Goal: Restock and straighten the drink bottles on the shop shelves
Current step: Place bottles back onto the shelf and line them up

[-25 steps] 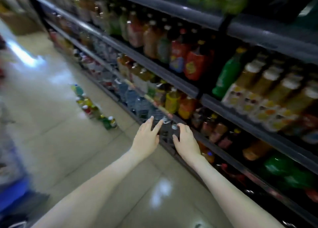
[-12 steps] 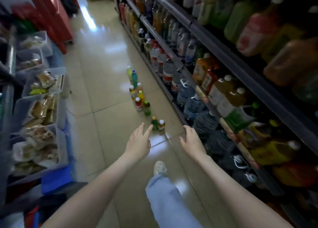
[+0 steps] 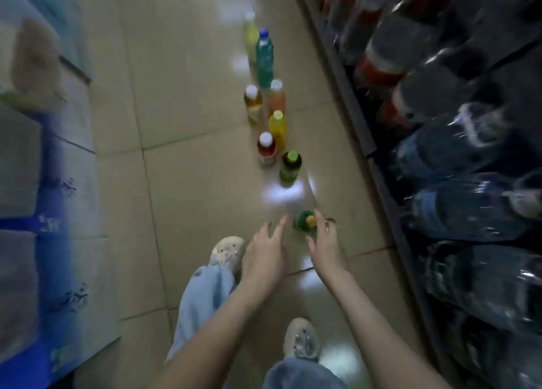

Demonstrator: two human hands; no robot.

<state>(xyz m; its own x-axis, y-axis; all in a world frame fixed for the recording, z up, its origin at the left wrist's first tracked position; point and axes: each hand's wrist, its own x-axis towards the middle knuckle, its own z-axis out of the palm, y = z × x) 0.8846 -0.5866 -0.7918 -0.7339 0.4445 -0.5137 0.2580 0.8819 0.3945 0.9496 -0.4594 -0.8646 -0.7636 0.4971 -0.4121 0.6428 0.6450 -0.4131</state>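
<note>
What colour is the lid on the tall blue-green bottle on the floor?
Blue. The lid of the tall bottle shows best in the head view.

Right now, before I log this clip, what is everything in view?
floor bottles: at least eight, green, yellow, red, orange, teal, upright in a line along the aisle
nearest bottle: one, green with a yellow cap, between the hands
water jugs: several, clear bluish, bottom shelf on the right
red-labelled bottles: several, farther along
crates: blurred, blue and pale, left
tiled floor: beige
shoes: two, pale
jeans: light blue
left hand: open
right hand: open, by the nearest bottle
</note>
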